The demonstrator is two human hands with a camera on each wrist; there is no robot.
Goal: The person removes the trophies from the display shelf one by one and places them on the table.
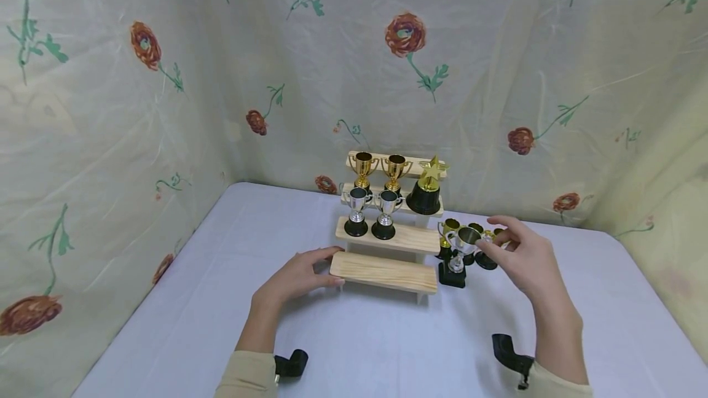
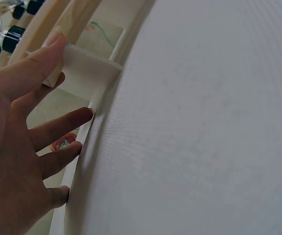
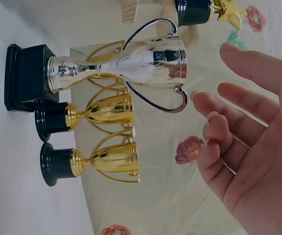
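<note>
A tiered wooden display stand (image 1: 387,270) stands at mid-table. My left hand (image 1: 298,275) pinches the left end of its lowest board (image 2: 58,68) between thumb and index finger; the other fingers spread out loosely. Beside the stand's right end, a large silver trophy cup (image 3: 151,63) on a square black base stands upright on the table. My right hand (image 1: 520,257) hovers close to its rim with fingers loosely bent, apart from it and holding nothing. Several gold trophy cups (image 3: 111,107) stand behind the silver one, partly hidden in the head view.
On the stand's upper tiers are two small silver cups (image 1: 385,217), two gold cups (image 1: 396,167) and a gold star trophy (image 1: 428,183). A white cloth covers the table (image 1: 221,250). Flowered curtains (image 1: 332,48) hang close behind and along both sides.
</note>
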